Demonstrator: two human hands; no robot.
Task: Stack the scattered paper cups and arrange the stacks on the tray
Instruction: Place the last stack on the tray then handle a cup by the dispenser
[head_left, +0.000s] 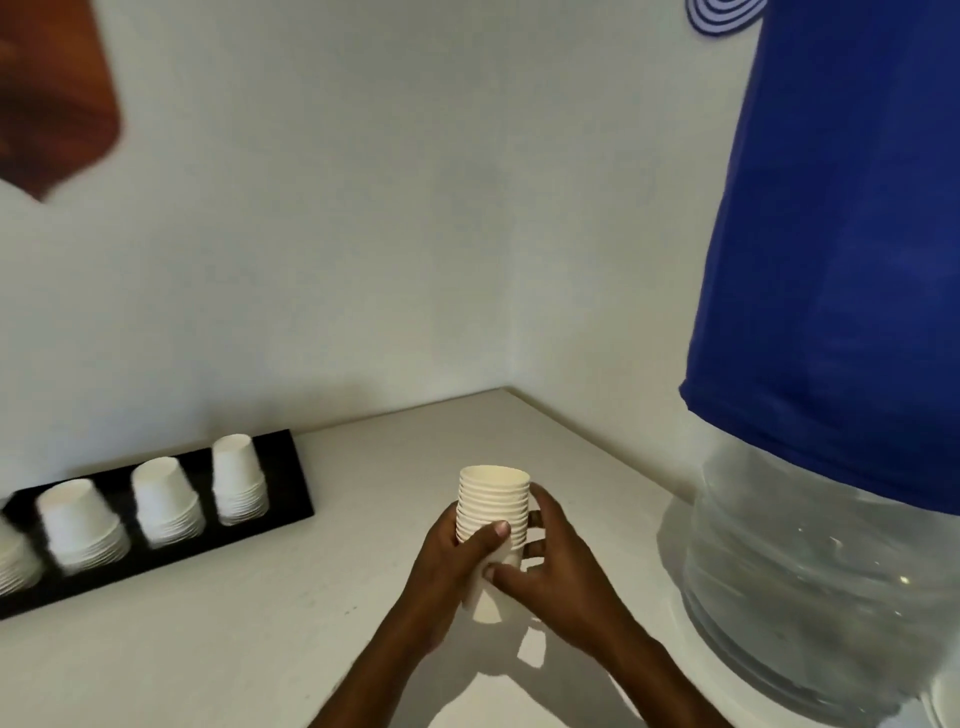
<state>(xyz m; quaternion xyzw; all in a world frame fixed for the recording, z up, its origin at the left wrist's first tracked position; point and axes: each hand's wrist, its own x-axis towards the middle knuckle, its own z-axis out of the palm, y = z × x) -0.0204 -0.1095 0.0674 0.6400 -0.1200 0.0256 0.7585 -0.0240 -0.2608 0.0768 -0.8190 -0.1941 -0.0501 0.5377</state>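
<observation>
Both hands are gripping one upright stack of paper cups (492, 525) above the white counter (208, 649): the left hand (452, 561) is wrapping its side, the right hand (550, 566) is curling round the other. Farther left, upside-down cup stacks (166, 501) are standing in a row on the black tray (291, 467). A water jug (810, 582) under blue cloth (841, 260) is sitting at right.

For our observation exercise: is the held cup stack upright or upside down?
Upright: the held stack shows its open rim on top.
</observation>
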